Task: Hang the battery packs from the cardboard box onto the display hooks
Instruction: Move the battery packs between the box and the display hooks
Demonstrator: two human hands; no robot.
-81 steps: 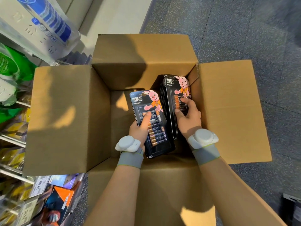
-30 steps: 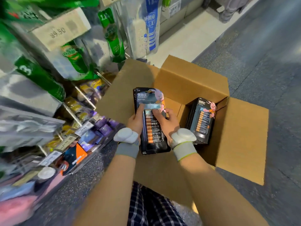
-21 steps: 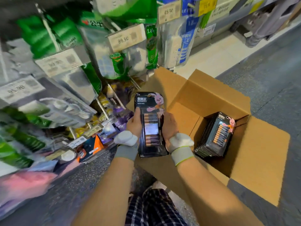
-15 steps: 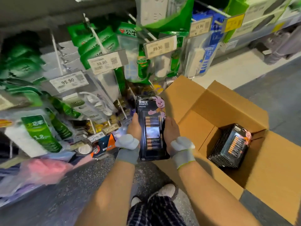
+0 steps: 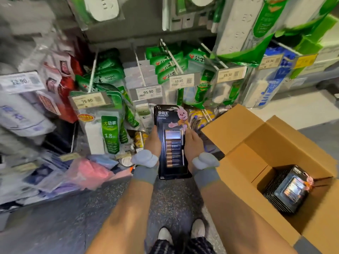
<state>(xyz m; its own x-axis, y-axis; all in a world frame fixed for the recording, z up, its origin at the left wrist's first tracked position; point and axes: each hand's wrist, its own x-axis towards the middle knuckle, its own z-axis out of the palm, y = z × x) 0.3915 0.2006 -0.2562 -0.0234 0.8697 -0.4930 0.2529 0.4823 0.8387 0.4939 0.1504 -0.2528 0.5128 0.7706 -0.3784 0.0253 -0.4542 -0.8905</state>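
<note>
Hands (image 5: 173,142) hold upright black battery pack (image 5: 172,143).

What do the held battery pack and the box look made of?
Battery pack: glossy black printed card, likely under a clear plastic blister, judging by the glare over the cells. Cardboard box: plain matte brown, probably corrugated board, with creased flaps.

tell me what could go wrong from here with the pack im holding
1. The hooks ahead look full of green packs, and no free one shows, so the pack may not fit.
2. Both hands pinch only its side edges; it could slip while threading onto a hook.
3. The box sits close on the right, easy to bump or trip on.
</note>
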